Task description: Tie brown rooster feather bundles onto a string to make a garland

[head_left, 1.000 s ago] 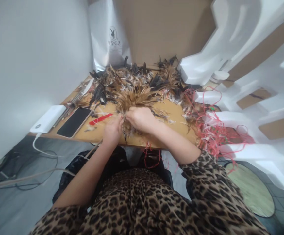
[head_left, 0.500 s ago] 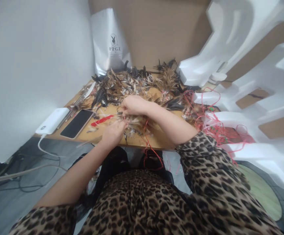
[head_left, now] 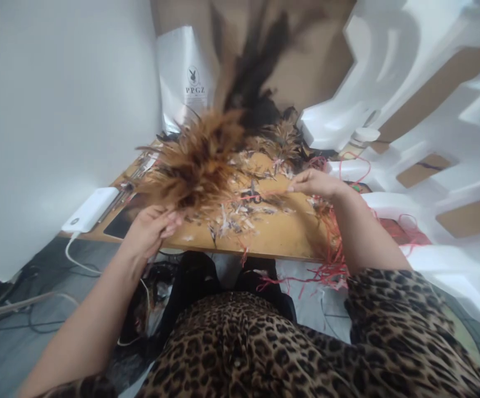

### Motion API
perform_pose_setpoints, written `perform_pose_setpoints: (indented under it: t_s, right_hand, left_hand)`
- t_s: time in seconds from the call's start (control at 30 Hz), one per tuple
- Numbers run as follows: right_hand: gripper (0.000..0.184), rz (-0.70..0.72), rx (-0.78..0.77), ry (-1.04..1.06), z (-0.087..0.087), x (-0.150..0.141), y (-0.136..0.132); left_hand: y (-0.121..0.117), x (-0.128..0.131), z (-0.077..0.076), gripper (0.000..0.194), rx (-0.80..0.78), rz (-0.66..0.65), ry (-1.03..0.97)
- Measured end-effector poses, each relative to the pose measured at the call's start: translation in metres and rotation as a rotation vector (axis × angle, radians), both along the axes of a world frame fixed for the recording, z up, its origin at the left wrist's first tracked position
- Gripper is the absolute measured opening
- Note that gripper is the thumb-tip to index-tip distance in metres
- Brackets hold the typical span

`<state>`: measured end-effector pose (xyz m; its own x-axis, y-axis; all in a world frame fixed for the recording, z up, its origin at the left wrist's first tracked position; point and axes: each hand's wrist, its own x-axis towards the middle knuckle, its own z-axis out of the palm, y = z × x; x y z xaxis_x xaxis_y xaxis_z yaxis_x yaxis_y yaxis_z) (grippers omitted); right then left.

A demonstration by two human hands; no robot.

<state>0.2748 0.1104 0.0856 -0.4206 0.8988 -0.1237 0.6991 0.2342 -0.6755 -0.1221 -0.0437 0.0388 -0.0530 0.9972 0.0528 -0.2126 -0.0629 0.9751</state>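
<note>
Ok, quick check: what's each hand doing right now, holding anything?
Left hand: closed on the stem end of a brown feather bundle, lifted off the table.
Right hand: fingers pinched over the table; what it grips cannot be told.

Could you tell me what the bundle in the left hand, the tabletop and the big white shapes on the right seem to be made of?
Bundle: real feathers, brown and soft, with fine splayed barbs. Tabletop: probably wood or laminate, smooth matte tan. White shapes: likely moulded foam packing, matte and thick-walled.

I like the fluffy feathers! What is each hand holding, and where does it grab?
The left hand holds the brown feather bunch by its base. The right hand pinches red string.
</note>
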Motion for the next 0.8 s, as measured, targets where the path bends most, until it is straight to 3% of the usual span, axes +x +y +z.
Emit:
perform_pose_setpoints:
  t_s: [0.13,0.3,0.43,0.6,0.7,0.8]
  right_hand:
    - [0.023,0.078,-0.039,0.083,-0.013,-0.03,-0.028]
    - [0.026,0.173,-0.03,0.556,-0.02,-0.124,-0.074]
    - [0.019,0.164,-0.144,0.807,-0.044,-0.179,-0.093]
    - [0.022,-0.124,-0.213,0.985,-0.076,-0.203,-0.098]
    - [0.027,-0.191,-0.278,1.047,-0.089,-0.208,-0.101]
    - [0.029,-0.203,-0.244,1.034,-0.098,-0.21,-0.106]
  left_hand:
    - [0.012,0.029,0.004,0.031,-0.036,-0.032,-0.191]
    - [0.02,0.065,-0.001,0.03,-0.036,-0.079,-0.248]
    - [0.018,0.075,-0.004,0.03,-0.011,-0.035,-0.253]
    - [0.014,0.071,-0.015,0.029,-0.015,0.005,-0.237]
    - [0.01,0.072,-0.026,0.028,-0.031,0.059,-0.207]
    - [0.006,0.073,-0.037,0.028,-0.04,0.136,-0.216]
